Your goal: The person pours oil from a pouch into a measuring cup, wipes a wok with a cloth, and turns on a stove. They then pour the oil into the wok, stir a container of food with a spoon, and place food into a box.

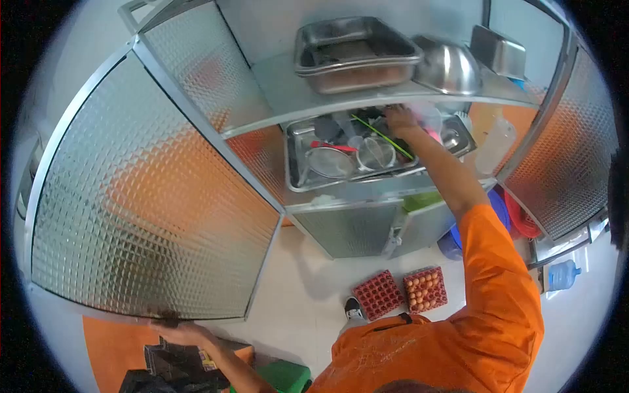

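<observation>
Overall, a metal-framed cabinet (341,232) with a large textured-glass door (157,190) wide open at left; on the upper shelf (272,82), stacked rectangular metal pans (357,57) beside a shiny bowl (453,67), and below, a metal tray (289,160) with round strainers (329,162), a red handle (333,146) and a slanting thin green stick (382,136). At the far side of that tray, near the stick, the right hand (401,119), with fingertips hidden among utensils and its grip impossible to tell. Along the door's bottom edge, the left hand (180,333), blurred, its hold equally unclear.
</observation>
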{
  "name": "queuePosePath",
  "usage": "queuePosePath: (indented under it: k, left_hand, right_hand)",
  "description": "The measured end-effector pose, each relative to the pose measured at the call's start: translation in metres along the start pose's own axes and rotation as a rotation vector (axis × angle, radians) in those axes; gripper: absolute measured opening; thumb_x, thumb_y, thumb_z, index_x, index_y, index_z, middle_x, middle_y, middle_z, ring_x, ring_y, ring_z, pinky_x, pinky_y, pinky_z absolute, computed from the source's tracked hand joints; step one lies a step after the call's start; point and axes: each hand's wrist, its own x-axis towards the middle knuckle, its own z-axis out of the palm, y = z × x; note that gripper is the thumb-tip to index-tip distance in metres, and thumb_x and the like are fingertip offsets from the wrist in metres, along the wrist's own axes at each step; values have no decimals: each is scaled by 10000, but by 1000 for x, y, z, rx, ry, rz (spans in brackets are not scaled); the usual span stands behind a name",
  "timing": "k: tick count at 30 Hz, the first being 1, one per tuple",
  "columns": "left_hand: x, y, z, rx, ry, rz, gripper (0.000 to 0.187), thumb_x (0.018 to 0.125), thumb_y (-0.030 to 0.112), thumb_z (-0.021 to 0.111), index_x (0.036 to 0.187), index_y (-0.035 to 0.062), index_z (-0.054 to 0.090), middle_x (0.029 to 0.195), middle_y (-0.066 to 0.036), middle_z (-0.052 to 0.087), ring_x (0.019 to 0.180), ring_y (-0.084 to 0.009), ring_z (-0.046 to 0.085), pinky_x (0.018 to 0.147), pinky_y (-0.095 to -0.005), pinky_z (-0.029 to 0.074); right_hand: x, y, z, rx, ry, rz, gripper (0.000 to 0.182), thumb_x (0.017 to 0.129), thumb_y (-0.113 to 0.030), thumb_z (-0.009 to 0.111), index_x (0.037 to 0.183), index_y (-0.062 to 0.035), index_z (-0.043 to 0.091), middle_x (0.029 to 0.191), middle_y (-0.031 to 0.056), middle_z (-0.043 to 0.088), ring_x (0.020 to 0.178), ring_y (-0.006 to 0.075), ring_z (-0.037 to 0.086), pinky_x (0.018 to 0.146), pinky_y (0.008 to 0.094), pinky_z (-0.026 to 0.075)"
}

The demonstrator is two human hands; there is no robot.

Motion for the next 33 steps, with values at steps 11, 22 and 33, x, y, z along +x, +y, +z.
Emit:
queuePosePath:
  k: [11,22,33]
  left_hand:
    - [75,-59,82,-482,23,-218,551,1018,286,335,1451,-53,301,1511,-225,293,1374,-337,318,1144,-464,238]
    - [116,-166,116,21,-10,211,506,945,53,316,1441,-49,323,1445,-258,374,1266,-386,447,1053,-485,398]
    - [75,6,89,-813,48,-476,634,896,271,562,1388,-76,364,1396,-211,436,1259,-300,415,1059,-423,327]
  right_hand:
    - [48,-24,25,-67,305,25,356,896,-207,476,1188,-38,588,1280,237,553,1186,393,531,1017,490,414]
    - [31,-84,-15,125,-22,120,402,915,-235,495,1280,-70,519,1275,248,542,1184,419,515,1004,483,427]
    - [-23,-93,-32,258,395,-231,294,812,-160,620,1078,-65,538,1047,171,602,1026,381,563,837,484,449]
